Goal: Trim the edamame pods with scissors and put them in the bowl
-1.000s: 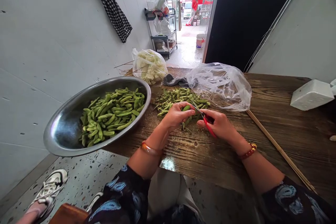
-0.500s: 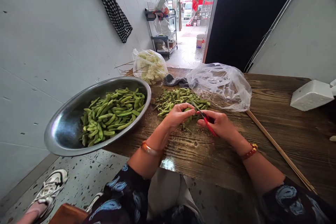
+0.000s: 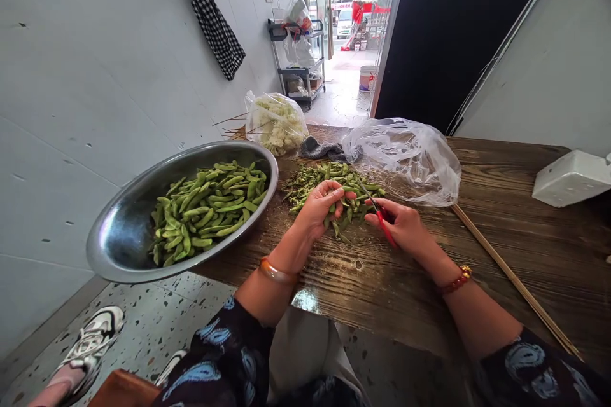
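Note:
My left hand (image 3: 321, 208) is curled in front of the pile, closed around green edamame, of which only a bit shows between the fingers. In my right hand (image 3: 403, 226) are small scissors with red handles (image 3: 386, 229), their blades pointing up and to the left. A gap separates the scissors from my left fingers. Just behind both hands lies a heap of edamame pods with trimmed bits (image 3: 305, 183) on the wooden table. To the left, a wide steel basin (image 3: 114, 235) holds many edamame pods (image 3: 205, 210).
At the table's back are a clear bag of pale cauliflower-like pieces (image 3: 279, 122), a dark grey cloth (image 3: 321, 149) and a crumpled plastic bag (image 3: 405, 156). Thin wooden sticks (image 3: 515, 283) lie to the right, near a white box (image 3: 570, 178). A person's shoe (image 3: 93, 343) is at lower left.
My two hands have drawn apart, and the scissors' blades have left my left fingers. The left fingers have opened somewhat and turned upward. The whole view has shifted slightly.

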The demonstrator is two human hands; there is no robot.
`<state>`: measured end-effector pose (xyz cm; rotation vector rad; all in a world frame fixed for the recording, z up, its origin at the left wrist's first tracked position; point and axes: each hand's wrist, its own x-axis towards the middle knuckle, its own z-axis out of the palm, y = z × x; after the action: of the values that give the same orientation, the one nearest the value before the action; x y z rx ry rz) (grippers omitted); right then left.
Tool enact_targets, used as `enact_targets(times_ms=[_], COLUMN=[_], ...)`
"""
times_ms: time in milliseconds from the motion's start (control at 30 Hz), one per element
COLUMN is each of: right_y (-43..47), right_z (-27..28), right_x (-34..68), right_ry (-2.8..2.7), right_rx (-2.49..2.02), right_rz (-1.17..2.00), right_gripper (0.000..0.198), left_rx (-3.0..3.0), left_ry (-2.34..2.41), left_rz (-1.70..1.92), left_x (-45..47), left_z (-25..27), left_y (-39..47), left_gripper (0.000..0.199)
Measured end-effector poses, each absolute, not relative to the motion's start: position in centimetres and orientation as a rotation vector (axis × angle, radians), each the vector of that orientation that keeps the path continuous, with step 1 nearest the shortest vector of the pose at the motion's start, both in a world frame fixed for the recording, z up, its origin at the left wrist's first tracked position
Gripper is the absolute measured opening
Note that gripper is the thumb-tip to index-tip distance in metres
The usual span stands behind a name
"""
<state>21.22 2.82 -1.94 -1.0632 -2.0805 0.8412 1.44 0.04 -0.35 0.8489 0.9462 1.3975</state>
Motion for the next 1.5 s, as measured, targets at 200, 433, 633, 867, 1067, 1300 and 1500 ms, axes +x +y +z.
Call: enact_targets(times_ms=[200,433,633,867,1067,1300,1500], right_y=[2.8,2.6,2.6,2.6,2.5,2.9,3.0], right_z=[-2.1,-2.4,-2.4,-2.1,-1.9,-1.6,-1.3], right_x=[21.2,20.9,20.9,21.0,21.0,21.3,21.5], right_ry=[-2.114,-2.129,-2.115,-2.155,-2.164,-2.001,-1.979], right_rx=[-1.048,-1.007,-1.017,-1.034,-1.014,-1.071,-1.067], right_rz=[0.809,0.791,0.773,0.721,0.757,0.835,0.874], right_gripper=[0.053,0.053,0.053,0.049,0.045,0.049,0.048], left_rx=[0.792,0.964,1.034,0.997,0.961,0.748,1.041], left_ry=[0.889,0.958,0.94,0.931,0.98,0.928,1.209], left_rz=[1.429,1.3,1.22,1.272,1.311,1.482,1.456], left_x=[1.8,3.1,3.5,3.6,3.0,1.6,0.8], left_z=[-0.2,-0.6,-0.8,-0.5,-0.6,-0.3,-0.1], left_y=[0.0,-0.5,-0.8,-0.8,-0.4,0.3,0.3], left_gripper=[0.035,0.032,0.035,0.034,0.029,0.029,0.019])
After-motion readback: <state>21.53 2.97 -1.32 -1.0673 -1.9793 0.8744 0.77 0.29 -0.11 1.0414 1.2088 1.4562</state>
